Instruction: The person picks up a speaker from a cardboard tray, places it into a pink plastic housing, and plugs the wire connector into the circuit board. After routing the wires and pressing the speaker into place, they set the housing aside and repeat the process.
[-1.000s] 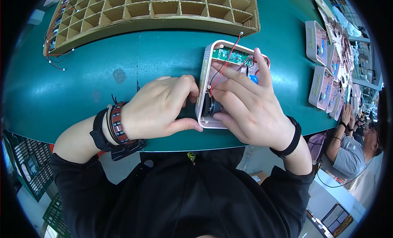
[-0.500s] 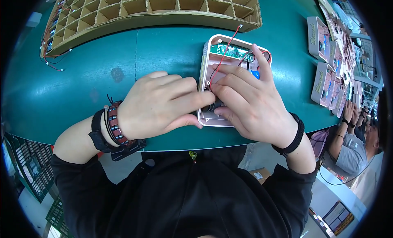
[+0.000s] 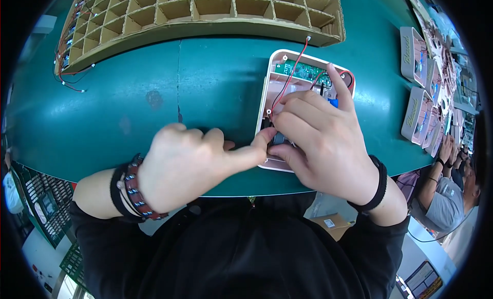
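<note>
A pale pink plastic housing (image 3: pixel 261 96) lies open on the table, with a green circuit board (image 3: pixel 302 71) along its far side. Thin red and black wires (image 3: pixel 294 68) run out past its far edge to a small white connector. Near the lower left corner sits a black part (image 3: pixel 279 139), mostly covered by my fingers. My right hand (image 3: pixel 321 132) reaches over the housing, thumb and fingers closed around that part, little finger stretched away. From the left, my left hand (image 3: pixel 192 152) has its fingers curled in and its thumb pressed at the part's left side.
A cardboard tray with dividers (image 3: pixel 215 29) stands at the far side, wired pieces along its left end. Several similar pink housings (image 3: pixel 413 114) stand at the right, beside a heap of pale parts. Another person (image 3: pixel 444 196) sits beyond the right edge.
My left fingers have drawn back from the black part and curled, while the thumb has come up onto it. My right hand keeps its place. The whole view has shifted slightly.
</note>
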A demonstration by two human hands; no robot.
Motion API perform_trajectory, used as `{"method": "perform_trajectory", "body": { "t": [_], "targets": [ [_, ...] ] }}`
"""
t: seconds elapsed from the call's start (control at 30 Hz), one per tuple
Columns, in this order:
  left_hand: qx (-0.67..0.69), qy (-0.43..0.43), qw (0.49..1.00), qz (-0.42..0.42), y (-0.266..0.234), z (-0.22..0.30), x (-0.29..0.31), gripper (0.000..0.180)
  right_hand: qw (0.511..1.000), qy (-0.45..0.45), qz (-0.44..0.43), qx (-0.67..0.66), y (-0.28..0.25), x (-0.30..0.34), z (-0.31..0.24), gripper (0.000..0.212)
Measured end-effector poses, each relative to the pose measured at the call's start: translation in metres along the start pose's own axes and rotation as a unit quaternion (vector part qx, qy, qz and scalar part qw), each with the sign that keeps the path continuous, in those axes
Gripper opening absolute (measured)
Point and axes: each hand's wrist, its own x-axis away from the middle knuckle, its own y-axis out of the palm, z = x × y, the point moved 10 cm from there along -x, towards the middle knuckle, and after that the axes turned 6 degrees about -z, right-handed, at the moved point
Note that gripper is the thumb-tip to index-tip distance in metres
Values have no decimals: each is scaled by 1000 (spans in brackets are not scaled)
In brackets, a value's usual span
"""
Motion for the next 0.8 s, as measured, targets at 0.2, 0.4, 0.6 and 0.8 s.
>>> {"method": "perform_trajectory", "body": {
  "t": [0.2, 0.4, 0.6, 0.8],
  "targets": [
    [-68, -15, 997, 32, 0, 23, -5, 36, 1000, -21, 23, -5, 0, 6, 4, 25],
    [42, 19, 999, 0, -9, 28, -3, 28, 996, -82, 38, -25, 2, 28, -4, 25],
    [223, -36, 963, 148, -41, 3, -7, 18, 994, -95, 56, 7, -32, 33, 10, 25],
    [279, -120, 937, 173, -48, -31, -46, 18, 979, -66, 135, 140, -71, 0, 54, 26]
  ]
}}
